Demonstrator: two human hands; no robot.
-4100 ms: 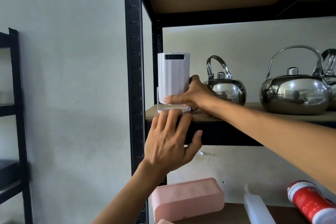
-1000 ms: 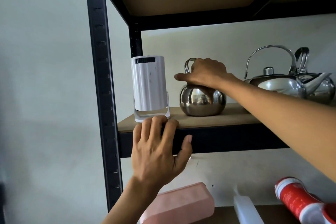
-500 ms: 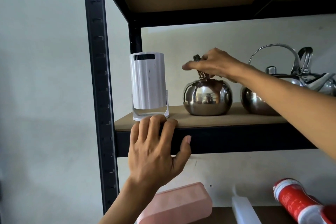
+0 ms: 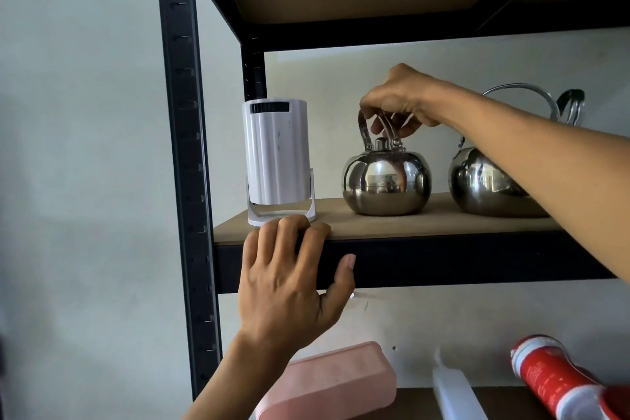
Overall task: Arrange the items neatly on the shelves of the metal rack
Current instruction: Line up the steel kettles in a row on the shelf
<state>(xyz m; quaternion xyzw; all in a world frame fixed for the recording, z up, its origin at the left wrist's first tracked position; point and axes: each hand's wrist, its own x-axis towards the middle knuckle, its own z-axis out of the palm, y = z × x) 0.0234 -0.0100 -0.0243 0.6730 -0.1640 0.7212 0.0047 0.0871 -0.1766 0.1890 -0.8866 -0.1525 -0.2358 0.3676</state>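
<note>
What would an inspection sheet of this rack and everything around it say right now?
Surface: brown board shelf in a black metal rack.
Job's things: white ribbed cylinder on a white stand, upright at the left; small round shiny steel kettle beside it, apart; second steel kettle further right, partly behind the arm.
Clutter: on the lower shelf, a pink rectangular box, a translucent white bottle and a red-and-white can, lying.
Hands: right hand grips the small kettle's handle; left hand holds the shelf's front edge.
Cables: nothing seen.
Surroundings: pale plain wall.
</note>
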